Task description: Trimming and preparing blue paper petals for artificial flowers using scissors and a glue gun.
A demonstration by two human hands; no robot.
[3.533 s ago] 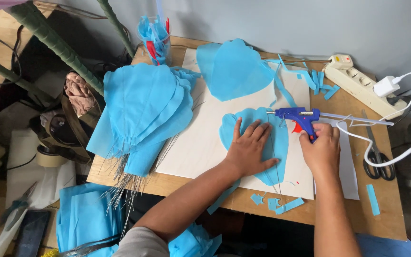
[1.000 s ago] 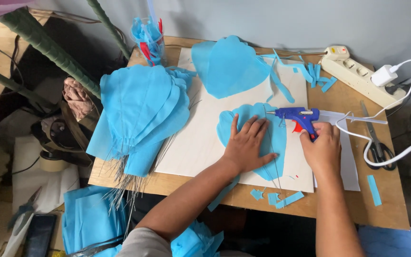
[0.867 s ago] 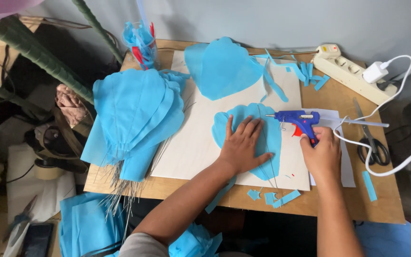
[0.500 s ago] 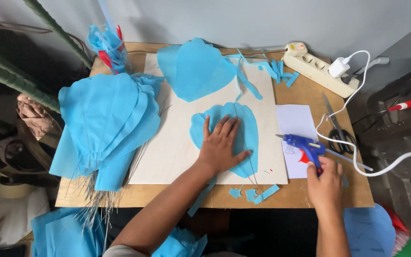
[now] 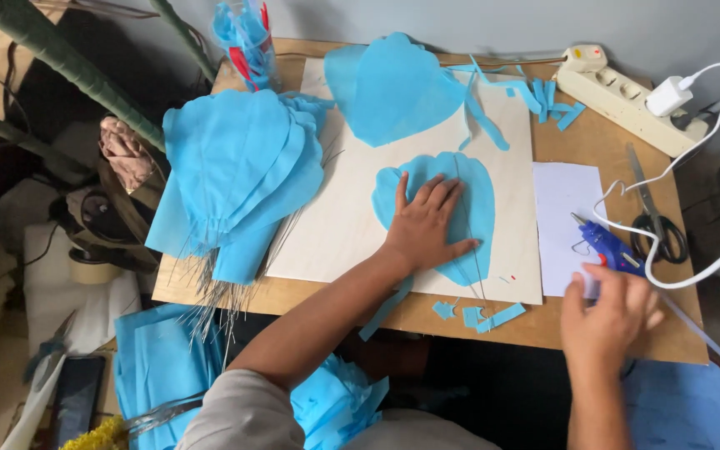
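My left hand [image 5: 422, 227] lies flat, fingers spread, on a blue fabric petal [image 5: 481, 200] that rests on a pale board [image 5: 335, 225]. A thin wire [image 5: 467, 218] runs down the petal beside my fingers. My right hand [image 5: 610, 315] hovers at the table's front right edge with its fingers apart. It sits just below a blue glue gun [image 5: 612, 248], which lies on a white paper sheet [image 5: 564, 196]. The fingertips are at the gun's handle without gripping it.
A stack of blue petals with wire stems [image 5: 235, 167] covers the board's left side, and a single petal [image 5: 393, 87] lies at the top. Scissors [image 5: 656, 221], a power strip [image 5: 627, 96] with a white cable, and blue scraps [image 5: 481, 315] lie around. A cup of blue strips [image 5: 247, 37] stands at the back.
My right hand carried the glue gun away from the petal to the right, laid it on the white sheet and let go. My left hand stayed pressed on the petal.
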